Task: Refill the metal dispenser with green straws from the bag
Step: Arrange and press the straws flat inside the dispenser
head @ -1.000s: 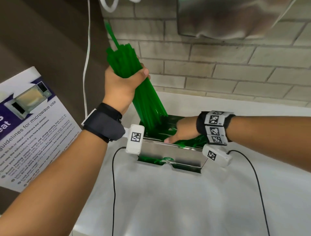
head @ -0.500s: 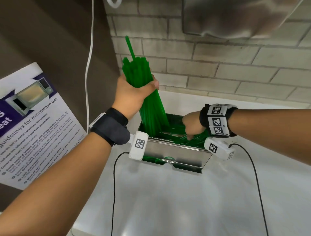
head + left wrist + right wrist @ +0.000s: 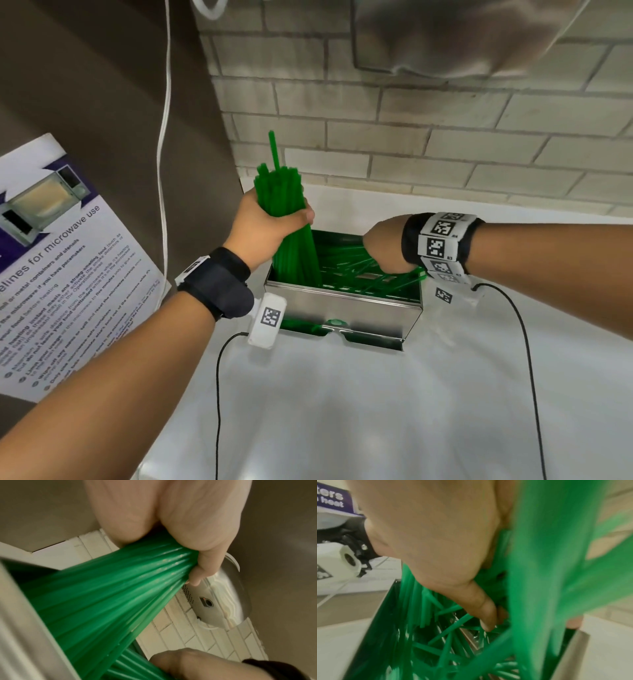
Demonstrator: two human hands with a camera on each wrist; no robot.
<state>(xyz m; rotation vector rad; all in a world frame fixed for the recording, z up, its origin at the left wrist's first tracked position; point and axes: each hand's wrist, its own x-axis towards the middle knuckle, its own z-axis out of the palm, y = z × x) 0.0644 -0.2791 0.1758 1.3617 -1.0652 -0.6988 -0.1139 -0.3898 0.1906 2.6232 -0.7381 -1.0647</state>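
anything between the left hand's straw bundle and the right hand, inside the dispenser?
Head view: loose green straws lying crisscross in the metal dispenser.

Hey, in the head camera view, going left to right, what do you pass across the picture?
Microwave guidelines poster → white cable → left hand holding green straws → metal dispenser → right hand.

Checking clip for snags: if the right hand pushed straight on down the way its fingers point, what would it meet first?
The loose straws lying crisscross in the dispenser. The right hand already reaches in and seems to touch some; depth past them to the metal floor is unclear.
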